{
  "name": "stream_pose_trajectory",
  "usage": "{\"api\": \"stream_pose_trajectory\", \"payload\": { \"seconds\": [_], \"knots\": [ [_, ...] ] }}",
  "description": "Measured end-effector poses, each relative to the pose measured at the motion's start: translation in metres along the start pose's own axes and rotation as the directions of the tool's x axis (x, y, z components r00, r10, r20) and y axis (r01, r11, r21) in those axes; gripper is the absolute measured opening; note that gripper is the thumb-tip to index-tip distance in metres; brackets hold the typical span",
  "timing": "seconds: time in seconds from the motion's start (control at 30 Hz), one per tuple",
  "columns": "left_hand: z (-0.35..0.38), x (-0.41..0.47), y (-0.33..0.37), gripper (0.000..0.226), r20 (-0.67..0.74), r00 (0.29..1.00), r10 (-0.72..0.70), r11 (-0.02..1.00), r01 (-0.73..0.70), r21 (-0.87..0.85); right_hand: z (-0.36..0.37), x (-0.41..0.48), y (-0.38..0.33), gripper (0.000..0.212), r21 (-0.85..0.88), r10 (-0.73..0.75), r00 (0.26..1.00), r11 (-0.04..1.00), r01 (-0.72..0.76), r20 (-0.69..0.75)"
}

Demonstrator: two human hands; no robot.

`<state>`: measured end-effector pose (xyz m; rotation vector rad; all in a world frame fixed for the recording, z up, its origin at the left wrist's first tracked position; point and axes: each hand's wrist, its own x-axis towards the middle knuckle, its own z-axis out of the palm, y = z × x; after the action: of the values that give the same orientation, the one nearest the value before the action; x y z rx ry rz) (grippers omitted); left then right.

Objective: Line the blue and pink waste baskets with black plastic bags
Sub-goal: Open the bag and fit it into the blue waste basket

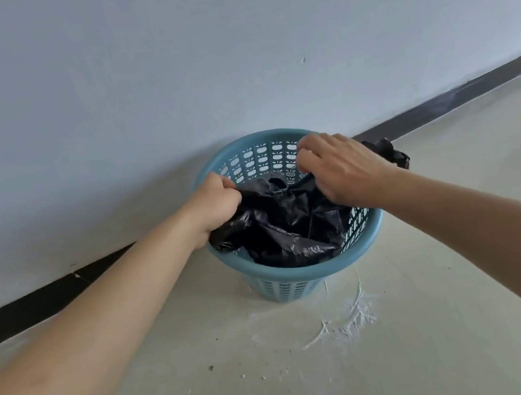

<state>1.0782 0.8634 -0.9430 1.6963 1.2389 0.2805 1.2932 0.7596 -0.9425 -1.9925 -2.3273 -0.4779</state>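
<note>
Clearly, hands: left hand (218, 201) and right hand (341, 169) were closed on the crumpled black plastic bag (285, 227).
Purpose: probably to spread it over the round blue perforated plastic basket (280, 275).

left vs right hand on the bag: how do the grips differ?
The left hand is a closed fist bunching the black bag at the left rim of the blue basket; the right hand pinches it with bent fingers spread looser. The left sits lower, at rim level; the right is nearer the far rim, with bag trailing behind it. Both hold the same bag.
</note>
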Motion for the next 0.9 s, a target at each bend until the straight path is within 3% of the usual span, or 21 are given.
{"api": "stream_pose_trajectory", "payload": {
  "seconds": [0.1,0.17,0.23,0.33,0.43,0.5,0.57,0.67,0.73,0.8,0.9],
  "knots": [
    [0.001,0.007,0.001,0.017,-0.078,0.997,-0.005,0.989,-0.007,-0.151,0.006,-0.004,-0.008,0.017,0.052,-0.098,0.984,0.995,0.091,0.15],
    [-0.004,0.013,-0.002,0.018,-0.164,0.985,0.055,0.991,-0.074,-0.115,0.01,-0.006,-0.005,0.015,-0.003,-0.127,0.955,0.991,0.133,0.267],
    [-0.012,0.019,-0.002,0.023,-0.312,0.942,0.126,0.991,-0.133,0.0,0.012,-0.004,0.006,0.017,-0.013,-0.063,0.953,0.997,0.07,0.296],
    [-0.032,0.024,-0.007,0.025,-0.457,0.859,0.232,0.972,-0.185,0.147,0.013,0.0,0.013,0.026,-0.017,0.073,0.968,0.997,-0.071,0.238],
    [-0.05,0.028,-0.011,0.019,-0.546,0.814,0.2,0.98,-0.177,0.095,0.009,0.001,0.016,0.022,-0.02,0.031,0.989,0.999,-0.028,0.146],
    [-0.058,0.032,-0.015,0.016,-0.598,0.765,0.24,0.97,-0.167,0.176,0.009,0.004,0.015,0.013,-0.007,-0.042,0.988,0.999,0.043,0.15],
    [-0.062,0.034,-0.022,0.02,-0.583,0.723,0.37,0.914,-0.171,0.368,0.009,0.009,0.016,0.02,-0.005,-0.07,0.989,0.997,0.071,0.132],
    [-0.061,0.036,-0.026,0.029,-0.533,0.7,0.475,0.843,-0.19,0.503,0.003,0.022,0.024,0.034,-0.007,0.09,0.996,0.996,-0.09,0.008],
    [-0.054,0.041,-0.023,0.03,-0.481,0.713,0.509,0.809,-0.206,0.551,0.003,0.034,0.029,0.038,-0.04,0.218,0.975,0.975,-0.221,-0.051],
    [-0.044,0.049,-0.017,0.031,-0.386,0.779,0.494,0.78,-0.201,0.593,0.007,0.043,0.031,0.031,-0.07,0.289,0.955,0.953,-0.294,-0.071],
    [-0.027,0.06,-0.008,0.045,-0.269,0.904,0.331,0.816,-0.132,0.563,0.016,0.054,0.029,0.036,0.002,0.394,0.919,0.919,-0.394,0.015]
  ]
}}
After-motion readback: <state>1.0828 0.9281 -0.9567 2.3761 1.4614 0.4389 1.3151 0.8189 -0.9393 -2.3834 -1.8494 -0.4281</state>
